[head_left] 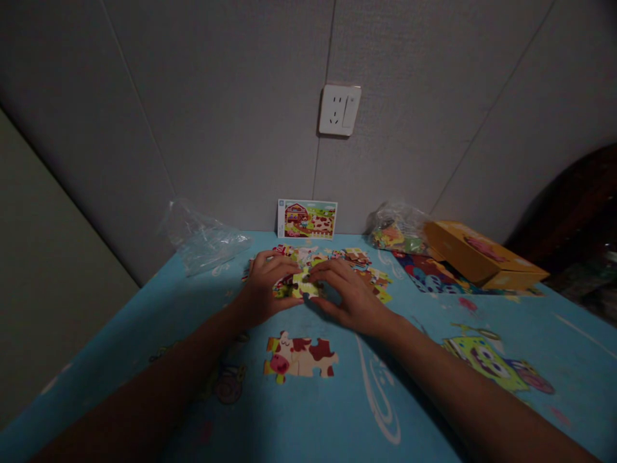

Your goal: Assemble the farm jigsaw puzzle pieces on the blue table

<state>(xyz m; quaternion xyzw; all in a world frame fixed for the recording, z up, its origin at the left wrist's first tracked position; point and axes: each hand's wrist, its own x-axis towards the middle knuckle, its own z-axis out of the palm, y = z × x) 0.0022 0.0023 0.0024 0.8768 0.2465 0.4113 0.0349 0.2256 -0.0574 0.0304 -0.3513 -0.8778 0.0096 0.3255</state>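
Both hands rest on a pile of loose puzzle pieces (pixel 359 260) on the blue cartoon-printed table (pixel 337 411). My left hand (pixel 264 287) and my right hand (pixel 348 296) meet over a green-yellow puzzle piece (pixel 303 283), fingers curled and pressing it between them. Nearer to me lies a joined cow section (pixel 299 357), apart from both hands. A reference picture card (pixel 307 218) of a farm leans against the wall behind the pile.
An empty clear plastic bag (pixel 202 241) lies at the back left. A bag of more pieces (pixel 395 231) and a yellow box (pixel 482 257) sit at the back right. A wall socket (pixel 339 109) is above the card. A dark object stands at the far right.
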